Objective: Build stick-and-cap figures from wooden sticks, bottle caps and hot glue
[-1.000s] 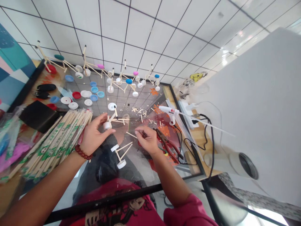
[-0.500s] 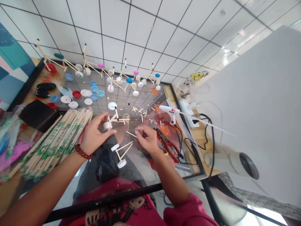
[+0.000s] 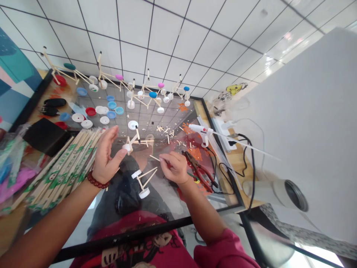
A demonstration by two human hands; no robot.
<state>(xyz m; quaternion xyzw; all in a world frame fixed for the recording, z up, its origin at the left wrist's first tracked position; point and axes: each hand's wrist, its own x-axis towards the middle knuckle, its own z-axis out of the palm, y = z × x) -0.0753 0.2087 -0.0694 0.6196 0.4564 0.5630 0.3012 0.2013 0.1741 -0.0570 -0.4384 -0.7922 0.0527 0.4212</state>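
Note:
My left hand [image 3: 107, 156] is open, fingers apart, just left of a small tricycle front piece made of sticks [image 3: 134, 139] with a white bottle-cap wheel [image 3: 126, 148] and a black-tipped handlebar. It stands on the glass table by itself. In my right hand [image 3: 174, 166] a short wooden stick [image 3: 154, 158] is pinched, pointing left. Between my forearms lies a triangular stick frame [image 3: 147, 176] with a white cap at each of two corners. A loose white cap [image 3: 133, 125] lies beyond the front piece.
Wrapped chopsticks [image 3: 67, 167] lie at left beside a black box [image 3: 47, 137]. Finished little tricycles [image 3: 153, 95] line the back edge. Coloured bottle caps [image 3: 111, 105] lie in front. At right are a glue gun [image 3: 202, 133], red-handled pliers [image 3: 200, 169], cords and stick scraps [image 3: 169, 134].
My left hand has let go of the front piece and drawn back to the left. My right hand still holds the stick, nearly in the same place.

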